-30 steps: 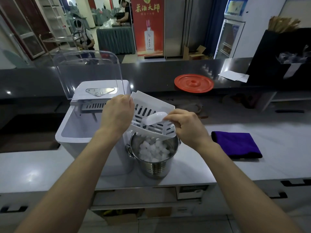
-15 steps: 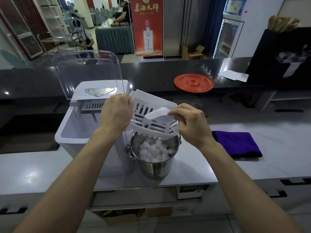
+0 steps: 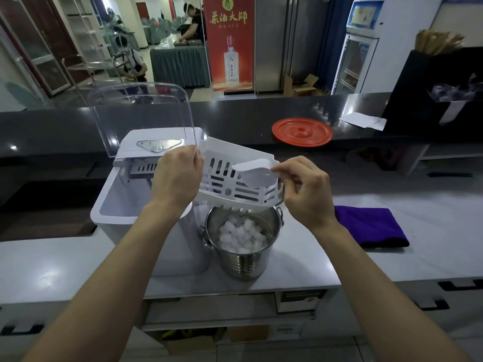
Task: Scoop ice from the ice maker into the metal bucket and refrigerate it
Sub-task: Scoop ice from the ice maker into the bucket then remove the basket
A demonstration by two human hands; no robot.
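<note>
Change since a second ago: slotted white ice basket [image 3: 236,178] raised slightly and levelled above the metal bucket [image 3: 243,259]; white scoop [image 3: 254,173] shifted toward the basket's right end.

Metal bucket: upright on the pale table [image 3: 300,259], just right of the ice maker [image 3: 125,205] and touching or nearly touching its side. Side handle rings visible. Holds a heap of ice pieces [image 3: 241,235], filling it to roughly half.

Ice basket: held in the air directly over the bucket, tilted, its lower edge just above the bucket rim. No ice seen inside it.

Left hand [image 3: 176,178]: grip closed on the basket's left end, thumb over the upper edge.

Right hand [image 3: 304,190]: grip closed on the scoop's handle end, fingertips pinching it; the scoop bowl lies inside the basket against its right wall. Whether this hand also supports the basket cannot be told.

Ice maker: white body left of the bucket, clear lid [image 3: 142,118] standing open, inner bin bare and white.

Purple cloth [image 3: 368,226]: folded flat on the table, right of the bucket, well apart.

Red round lid [image 3: 302,131]: on the dark raised counter [image 3: 235,113] behind and to the right of the bucket.

White paper sheets [image 3: 363,120]: on the same counter, farther right of the bucket.
</note>
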